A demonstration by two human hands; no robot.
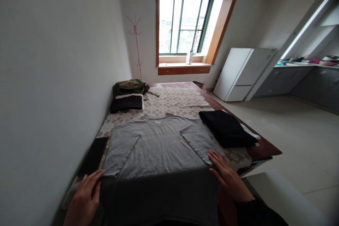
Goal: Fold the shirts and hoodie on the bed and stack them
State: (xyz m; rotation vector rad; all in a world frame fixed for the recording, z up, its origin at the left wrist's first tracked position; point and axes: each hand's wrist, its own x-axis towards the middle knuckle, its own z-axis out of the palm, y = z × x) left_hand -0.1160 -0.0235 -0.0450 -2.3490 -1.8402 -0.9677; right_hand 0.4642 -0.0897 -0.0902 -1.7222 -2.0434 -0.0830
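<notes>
A grey short-sleeved T-shirt point(159, 152) lies spread front up, its neckline away from me and both sleeves folded inward over the body. Its lower part is in deep shadow near me. At the shirt's left edge, just below the sleeve, my left hand point(85, 194) rests with its fingers stretched out. My right hand point(228, 176) lies flat with fingers spread, its fingertips touching the right edge by the other sleeve. Neither hand grips the cloth.
A patterned cloth point(174, 97) covers the table. Folded black clothes point(225, 129) lie at right, a black flat object point(94, 156) at left by the wall. Further back are a dark folded item point(127, 103) and a green backpack point(129, 86). A white refrigerator point(242, 74) stands beyond.
</notes>
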